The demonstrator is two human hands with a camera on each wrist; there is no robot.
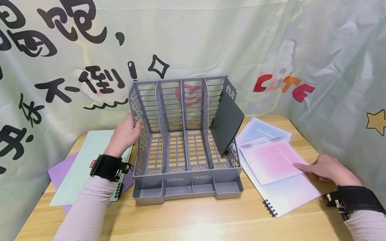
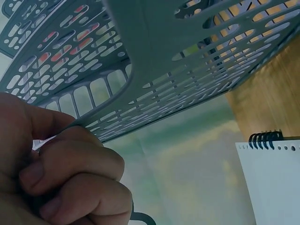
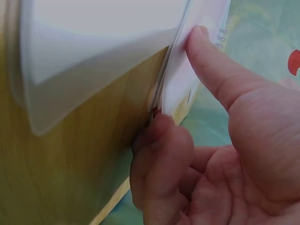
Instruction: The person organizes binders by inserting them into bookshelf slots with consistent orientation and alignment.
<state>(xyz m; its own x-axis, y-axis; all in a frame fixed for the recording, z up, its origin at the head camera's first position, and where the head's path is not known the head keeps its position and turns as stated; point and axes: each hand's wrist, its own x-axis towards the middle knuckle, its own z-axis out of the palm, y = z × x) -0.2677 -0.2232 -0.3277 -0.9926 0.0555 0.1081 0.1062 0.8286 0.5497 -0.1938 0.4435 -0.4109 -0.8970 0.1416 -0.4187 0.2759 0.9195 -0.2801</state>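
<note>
Wood-grain table (image 1: 193,221) runs across the front. Black straps on both wrists, light sleeves behind them. Near right: pale notebook (image 1: 287,197), black coil at its lower-left edge, flat on the table. Gray file organizer (image 1: 187,175) sits mid-table, shallow trays along its front, four upright slots behind. Near left: mint notebook (image 1: 87,160), black coil on its right edge, lying over a purple notebook (image 1: 61,169).

Right grip (image 1: 333,169) is pinching the pink notebook (image 1: 271,160) at its right edge, thumb on the cover, fingers bent under. Pink one overlaps the pale one; its silver coil is on the far edge.

Left grip (image 1: 124,136) is clamped on the organizer's left side wall, fingers curled in the left wrist view.

Black notebook (image 1: 227,120) stands tilted in the organizer's rightmost slot, coil toward the back. Blue notebook (image 1: 262,129), "freedom" on the cover, lies beyond the pink one, partly covered.

Farthest: pale fabric backdrop (image 1: 217,43), black characters at left, colored "CUTE" and a yellow star (image 1: 376,122) at right.
</note>
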